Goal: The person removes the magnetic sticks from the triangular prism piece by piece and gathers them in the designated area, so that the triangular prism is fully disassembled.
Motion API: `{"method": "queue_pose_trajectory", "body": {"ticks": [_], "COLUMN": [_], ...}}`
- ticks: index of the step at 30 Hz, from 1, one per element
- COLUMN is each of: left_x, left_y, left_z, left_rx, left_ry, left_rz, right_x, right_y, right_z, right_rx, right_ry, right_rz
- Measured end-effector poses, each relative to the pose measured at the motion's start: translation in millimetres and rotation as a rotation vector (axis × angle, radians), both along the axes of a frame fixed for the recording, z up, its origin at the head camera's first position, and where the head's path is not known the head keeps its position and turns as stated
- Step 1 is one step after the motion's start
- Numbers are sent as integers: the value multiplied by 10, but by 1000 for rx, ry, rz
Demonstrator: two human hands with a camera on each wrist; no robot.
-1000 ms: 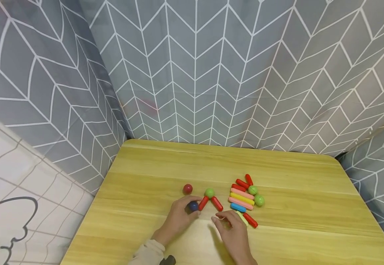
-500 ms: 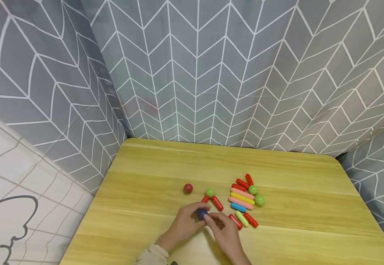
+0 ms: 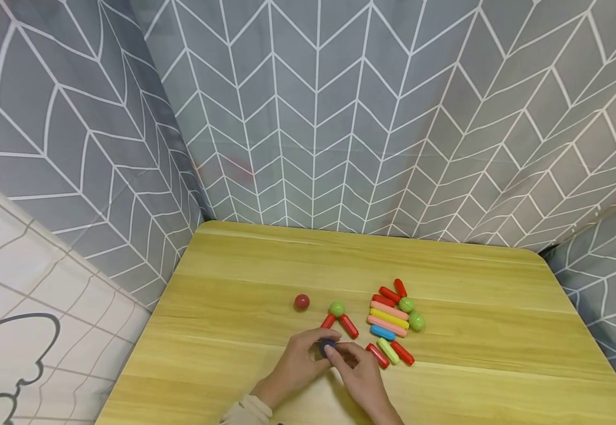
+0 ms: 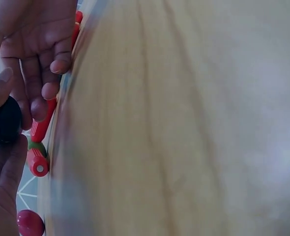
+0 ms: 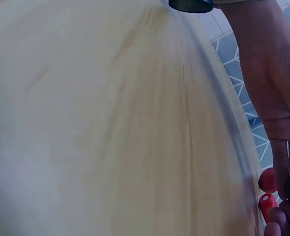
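Both hands meet on a dark blue ball, just above the table. My left hand grips it from the left between thumb and fingers. From the right, the thumb and fingers of my right hand pinch it. The left wrist view shows the blue ball between the fingertips of both hands; the right wrist view shows only part of it. Behind the hands, a light green ball touches the ends of two red sticks that spread toward me; the left red stick is partly covered by the left hand.
A dark red ball lies to the left. On the right are a row of coloured sticks, with a yellow stick and a blue stick, and two green balls. A loose red stick lies close to the right hand.
The left hand has carried the blue ball right and toward me. The right hand has moved left and taken hold of the ball too, uncovering the loose red stick.
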State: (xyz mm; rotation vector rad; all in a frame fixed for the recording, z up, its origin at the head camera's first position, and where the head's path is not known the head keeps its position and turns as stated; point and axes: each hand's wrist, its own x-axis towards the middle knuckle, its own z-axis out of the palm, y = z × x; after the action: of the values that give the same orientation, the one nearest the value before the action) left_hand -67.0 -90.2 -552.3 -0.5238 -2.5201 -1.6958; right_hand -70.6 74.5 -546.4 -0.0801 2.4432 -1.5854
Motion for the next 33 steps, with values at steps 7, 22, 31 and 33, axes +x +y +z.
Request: {"method": "queue_pose_trajectory", "body": {"ticks": [7, 22, 31, 33], "left_x": [2, -94, -280, -320], "left_y": [24, -73, -47, -30], "left_z": [-37, -27, 31, 53], "left_rx": [-42, -7, -81, -112], "left_ry": [40, 11, -11, -30], "left_rz": [12, 162, 329, 307], "right_x": [22, -69, -178, -185], "right_y": [19, 388, 840, 907], "right_z": [16, 238, 260, 237], "right_rx": [8, -24, 167, 189], "right_ry": [-20, 10, 79, 92], "right_rz": [-52, -265, -457, -487]}}
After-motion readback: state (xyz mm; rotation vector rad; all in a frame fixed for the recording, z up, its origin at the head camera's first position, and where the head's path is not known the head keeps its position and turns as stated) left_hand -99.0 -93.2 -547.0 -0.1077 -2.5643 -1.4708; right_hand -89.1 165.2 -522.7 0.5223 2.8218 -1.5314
